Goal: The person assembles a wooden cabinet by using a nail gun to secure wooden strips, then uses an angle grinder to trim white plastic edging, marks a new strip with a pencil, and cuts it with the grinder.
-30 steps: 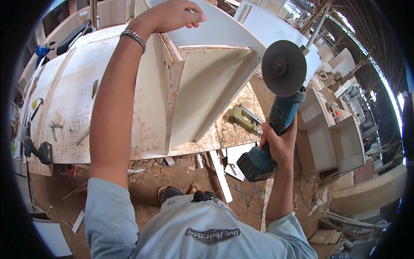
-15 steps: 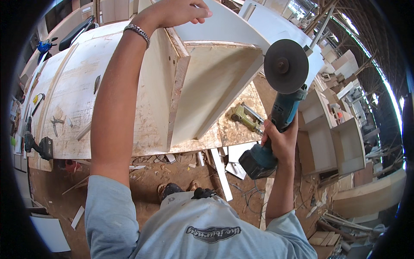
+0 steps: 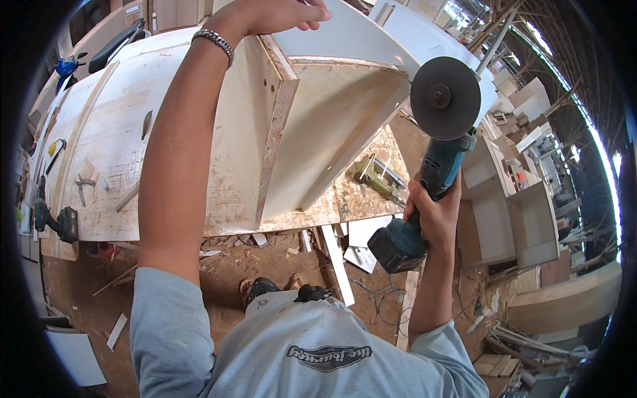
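My right hand (image 3: 434, 211) grips a blue-green cordless angle grinder (image 3: 441, 166) by its body, with the dark round disc (image 3: 446, 98) pointing up and away. The disc appears beside the right edge of a pale wooden cabinet frame (image 3: 332, 132); whether it touches cannot be made out. Small bright specks show near that edge. My left hand (image 3: 285, 14) lies over the top of the frame's upright panel, its fingers loosely bent and apart, holding nothing I can see. A bracelet circles the left wrist.
The frame stands on a worn wooden workbench (image 3: 93, 146). A green nail gun (image 3: 378, 180) lies right of it. A cordless drill (image 3: 58, 222) and a yellow-handled tool (image 3: 56, 151) lie at left. Offcuts and cables litter the floor; an open shelf unit (image 3: 507, 205) stands right.
The grinder and my right hand have shifted slightly right, with the disc a little higher. The frame appears slightly farther right in view. Bright specks now show by its edge.
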Demonstrator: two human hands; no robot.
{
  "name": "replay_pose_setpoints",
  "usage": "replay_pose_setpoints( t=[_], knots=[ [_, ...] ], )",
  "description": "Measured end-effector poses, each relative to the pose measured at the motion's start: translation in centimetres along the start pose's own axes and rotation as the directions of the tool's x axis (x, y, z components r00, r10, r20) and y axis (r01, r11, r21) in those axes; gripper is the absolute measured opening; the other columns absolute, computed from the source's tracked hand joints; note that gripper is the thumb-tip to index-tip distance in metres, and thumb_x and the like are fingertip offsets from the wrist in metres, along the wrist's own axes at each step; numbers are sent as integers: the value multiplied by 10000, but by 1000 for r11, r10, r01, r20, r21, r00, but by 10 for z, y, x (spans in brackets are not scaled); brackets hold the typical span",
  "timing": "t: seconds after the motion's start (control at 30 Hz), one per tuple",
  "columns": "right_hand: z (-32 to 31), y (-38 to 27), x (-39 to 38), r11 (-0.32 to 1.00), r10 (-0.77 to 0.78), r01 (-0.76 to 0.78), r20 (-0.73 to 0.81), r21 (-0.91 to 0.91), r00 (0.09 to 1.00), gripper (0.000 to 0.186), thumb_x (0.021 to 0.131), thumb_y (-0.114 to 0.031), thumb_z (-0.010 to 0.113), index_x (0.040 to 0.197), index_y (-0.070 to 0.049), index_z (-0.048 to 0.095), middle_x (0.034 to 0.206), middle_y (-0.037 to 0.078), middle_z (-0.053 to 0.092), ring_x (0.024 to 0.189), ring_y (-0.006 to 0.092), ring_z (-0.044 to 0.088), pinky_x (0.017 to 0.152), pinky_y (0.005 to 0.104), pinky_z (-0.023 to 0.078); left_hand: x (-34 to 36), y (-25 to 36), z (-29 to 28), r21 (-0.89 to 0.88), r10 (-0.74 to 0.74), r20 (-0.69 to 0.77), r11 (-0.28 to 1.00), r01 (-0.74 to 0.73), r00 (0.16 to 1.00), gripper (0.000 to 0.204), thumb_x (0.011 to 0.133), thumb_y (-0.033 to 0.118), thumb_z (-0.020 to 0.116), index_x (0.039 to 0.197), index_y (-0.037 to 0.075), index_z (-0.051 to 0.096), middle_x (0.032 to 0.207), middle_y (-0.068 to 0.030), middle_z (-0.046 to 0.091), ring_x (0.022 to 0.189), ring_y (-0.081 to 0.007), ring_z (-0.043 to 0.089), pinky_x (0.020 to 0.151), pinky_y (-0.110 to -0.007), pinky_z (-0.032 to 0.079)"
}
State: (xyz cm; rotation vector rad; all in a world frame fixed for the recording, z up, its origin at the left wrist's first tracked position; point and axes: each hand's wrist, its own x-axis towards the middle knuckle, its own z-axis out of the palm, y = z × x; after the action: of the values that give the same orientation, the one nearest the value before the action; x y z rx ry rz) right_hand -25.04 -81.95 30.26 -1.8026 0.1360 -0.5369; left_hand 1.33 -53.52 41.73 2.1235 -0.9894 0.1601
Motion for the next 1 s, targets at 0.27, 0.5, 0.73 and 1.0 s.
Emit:
replay_pose_setpoints(
  t=[0.27,0.5,0.73,1.0],
  knots=[
    [2,-1,1,999,-35,35,5,-4,999,609,852,53,649,1384,-9,358,898,108,591,540,174,620,431,322,545,-8,7,-4,-26,32,13,999,-32,999,432,990,329,607,1207,-37,684,1083,-158,746,1003,-221,709,923,-355,544],
    [4,0,2,999,-39,39,10,-2,999,597,858,45,653,1376,-11,364,900,104,588,540,173,622,430,323,541,-1,0,-2,25,-18,-4,1000,18,1000,438,987,337,601,1211,-31,685,1088,-160,745,1009,-225,707,929,-358,541],
    [2,5,1,999,-39,39,6,-16,999,596,854,39,664,1369,-10,368,907,97,587,541,171,621,438,318,541,-18,19,-6,35,15,-7,999,-15,1000,433,980,328,596,1214,-25,687,1109,-163,745,1018,-232,709,937,-363,540],
    [6,9,1,1000,-16,16,4,-13,1000,573,845,43,676,1335,-28,388,912,101,593,548,171,620,446,314,541,-2,-1,1,36,-12,-9,999,12,1000,419,972,322,608,1201,-18,697,1102,-161,748,1011,-225,710,931,-359,540]
  ],
)
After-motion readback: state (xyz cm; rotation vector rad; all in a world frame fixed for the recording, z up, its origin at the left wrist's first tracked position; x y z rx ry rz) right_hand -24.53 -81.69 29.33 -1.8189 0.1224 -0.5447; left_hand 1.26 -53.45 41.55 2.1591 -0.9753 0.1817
